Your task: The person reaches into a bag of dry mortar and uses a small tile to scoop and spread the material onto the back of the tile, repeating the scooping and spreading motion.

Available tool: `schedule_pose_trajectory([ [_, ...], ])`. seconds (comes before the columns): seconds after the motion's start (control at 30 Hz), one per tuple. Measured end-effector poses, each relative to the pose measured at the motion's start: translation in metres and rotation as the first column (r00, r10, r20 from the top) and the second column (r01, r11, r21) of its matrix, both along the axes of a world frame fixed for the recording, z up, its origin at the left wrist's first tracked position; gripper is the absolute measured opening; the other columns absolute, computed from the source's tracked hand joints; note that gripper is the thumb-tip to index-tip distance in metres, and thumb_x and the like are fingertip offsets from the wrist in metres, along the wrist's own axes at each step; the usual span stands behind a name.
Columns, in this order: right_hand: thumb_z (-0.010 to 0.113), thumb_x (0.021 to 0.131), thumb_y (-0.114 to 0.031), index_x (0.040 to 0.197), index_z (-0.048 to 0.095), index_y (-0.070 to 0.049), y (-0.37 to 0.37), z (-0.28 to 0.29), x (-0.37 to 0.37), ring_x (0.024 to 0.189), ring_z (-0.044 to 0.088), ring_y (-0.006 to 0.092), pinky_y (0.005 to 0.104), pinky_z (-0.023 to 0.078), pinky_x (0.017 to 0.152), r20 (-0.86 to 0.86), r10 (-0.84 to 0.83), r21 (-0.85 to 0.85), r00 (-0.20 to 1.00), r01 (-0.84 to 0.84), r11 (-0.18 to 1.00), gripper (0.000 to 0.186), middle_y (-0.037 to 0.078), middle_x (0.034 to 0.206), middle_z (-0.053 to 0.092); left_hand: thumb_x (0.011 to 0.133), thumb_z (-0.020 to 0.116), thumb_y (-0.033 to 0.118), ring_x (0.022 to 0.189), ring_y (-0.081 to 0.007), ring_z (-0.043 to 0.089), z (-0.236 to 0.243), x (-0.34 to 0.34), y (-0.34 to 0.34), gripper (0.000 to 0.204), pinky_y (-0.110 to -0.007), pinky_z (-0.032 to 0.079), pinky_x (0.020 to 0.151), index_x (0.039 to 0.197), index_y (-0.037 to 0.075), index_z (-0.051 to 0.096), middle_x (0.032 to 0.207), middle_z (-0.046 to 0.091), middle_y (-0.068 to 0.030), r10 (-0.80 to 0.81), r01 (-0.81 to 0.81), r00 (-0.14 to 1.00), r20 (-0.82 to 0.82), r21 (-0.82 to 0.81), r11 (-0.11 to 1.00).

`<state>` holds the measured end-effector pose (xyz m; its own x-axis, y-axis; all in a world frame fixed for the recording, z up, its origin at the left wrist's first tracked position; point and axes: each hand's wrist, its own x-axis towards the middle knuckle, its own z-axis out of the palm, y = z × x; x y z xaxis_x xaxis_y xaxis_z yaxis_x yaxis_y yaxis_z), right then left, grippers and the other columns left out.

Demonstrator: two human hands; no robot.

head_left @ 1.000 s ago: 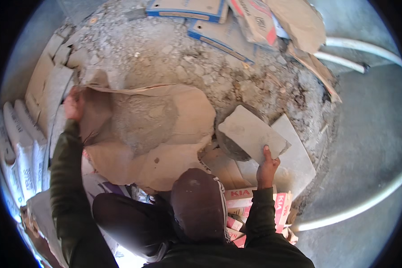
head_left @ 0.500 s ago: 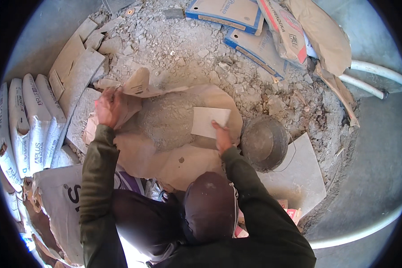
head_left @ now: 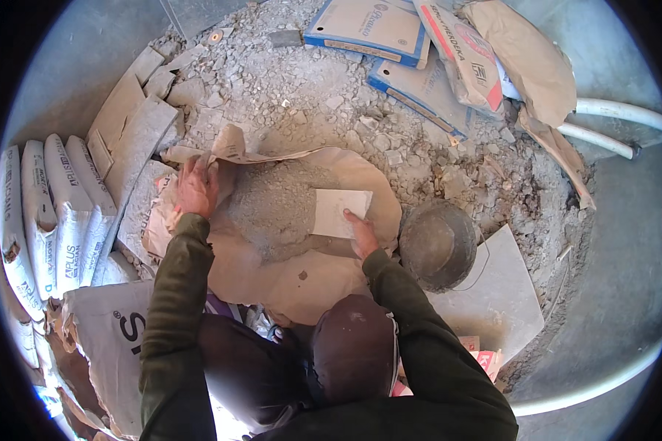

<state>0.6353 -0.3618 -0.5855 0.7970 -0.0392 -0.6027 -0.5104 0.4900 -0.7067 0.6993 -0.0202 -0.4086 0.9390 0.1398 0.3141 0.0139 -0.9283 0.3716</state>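
An opened brown paper sack lies spread out with a pile of grey powdery mix on it. My left hand is closed on the sack's folded, torn left edge. My right hand grips a pale rectangular tile piece, which lies at the right side of the pile, low against it. Just right of that hand is a round, grey-stained bucket with a wire handle. A large pale slab lies under and beyond the bucket.
Stacked white sacks and broken boards line the left. Rubble spreads behind the paper, with blue-edged flat boxes and sacks at the back. White pipes lie at right. A torn sack is at lower left.
My right hand has carried the tile piece leftward from over the bucket onto the mix, uncovering the bucket. My left hand has shifted inward along the sack's edge, which is more bunched.
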Motion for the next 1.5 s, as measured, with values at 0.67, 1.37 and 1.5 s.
schedule_pose_trajectory([
  [0.67, 0.058, 0.086, -0.015, 0.124, 0.046, -0.003, -0.163, 0.183, -0.136, 0.106, 0.055, 0.0210, 0.0366, 0.044, 0.092, 0.143, -0.566, -0.065, 0.812, 0.578, 0.813, 0.042, 0.008, 0.117, 0.056, 0.082, 0.057, 0.033, 0.119, -0.0277, 0.046, -0.094, 0.117, -0.100, 0.051, -0.057, 0.023, 0.101, 0.130, 0.021, 0.043, 0.124, 0.051, -0.0043, -0.141, 0.442, 0.806, -0.574, 0.427, 0.789],
  [1.37, 0.066, 0.080, -0.014, 0.098, 0.060, 0.004, -0.201, 0.153, -0.179, 0.083, 0.057, 0.0152, 0.0290, 0.045, 0.077, 0.221, -0.546, -0.721, 0.808, 0.512, 0.466, 0.026, 0.009, 0.094, 0.063, 0.079, 0.057, 0.015, 0.095, -0.0289, 0.053, -0.085, 0.077, -0.026, 0.010, -0.044, 0.039, 0.081, 0.087, 0.011, 0.061, 0.096, 0.054, -0.0056, -0.397, 0.453, 0.858, -0.325, 0.115, 0.884],
  [1.5, 0.066, 0.081, -0.016, 0.100, 0.060, 0.006, -0.184, 0.183, -0.170, 0.081, 0.057, 0.0149, 0.0282, 0.045, 0.076, 0.236, -0.370, -0.825, 0.899, 0.386, 0.412, 0.030, 0.010, 0.093, 0.063, 0.077, 0.058, 0.014, 0.094, -0.0276, 0.053, -0.064, 0.064, -0.029, 0.010, -0.042, 0.039, 0.082, 0.085, 0.010, 0.061, 0.096, 0.054, -0.0051, -0.415, 0.473, 0.862, -0.291, 0.173, 0.864],
])
